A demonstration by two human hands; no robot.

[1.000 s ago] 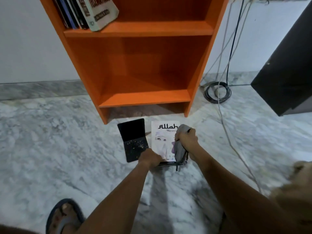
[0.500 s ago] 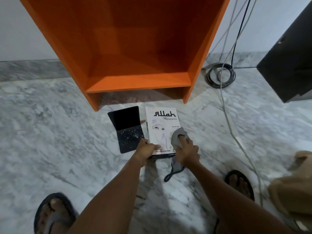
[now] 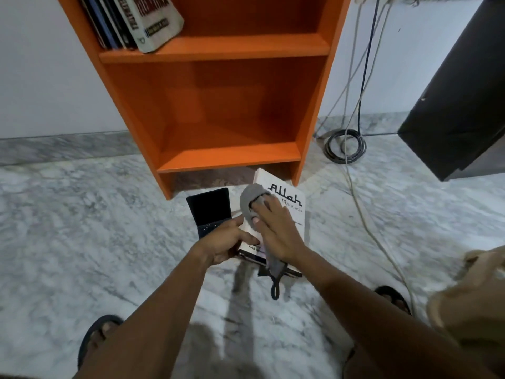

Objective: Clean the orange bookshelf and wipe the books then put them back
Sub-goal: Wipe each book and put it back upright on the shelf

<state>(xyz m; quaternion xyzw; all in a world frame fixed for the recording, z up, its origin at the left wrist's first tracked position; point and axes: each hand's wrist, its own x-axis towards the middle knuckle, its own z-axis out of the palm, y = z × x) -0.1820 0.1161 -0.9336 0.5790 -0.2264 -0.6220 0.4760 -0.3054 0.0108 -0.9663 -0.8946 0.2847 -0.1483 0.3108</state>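
Note:
A white book [image 3: 289, 199] with black lettering lies on the marble floor in front of the orange bookshelf [image 3: 226, 157]. My left hand [image 3: 226, 240] grips its near left corner. My right hand [image 3: 276, 231] presses a grey cloth [image 3: 251, 199] flat on the cover, the cloth's tail and loop hanging off the near edge. A black book [image 3: 209, 205] lies just left of the white one. Several books [image 3: 136, 20] lean on the upper shelf at the left; the lower shelf holds nothing.
Coiled and hanging cables [image 3: 345, 146] run down the wall right of the shelf. A dark cabinet [image 3: 459, 105] stands at the far right. My sandalled feet [image 3: 95, 340] flank the arms, and a tan cloth object [image 3: 470, 291] sits at the right edge.
My right hand has slid the cloth from the cover's lower right up towards its upper left. The white book has turned slightly. The view tilted up, showing the upper shelf again.

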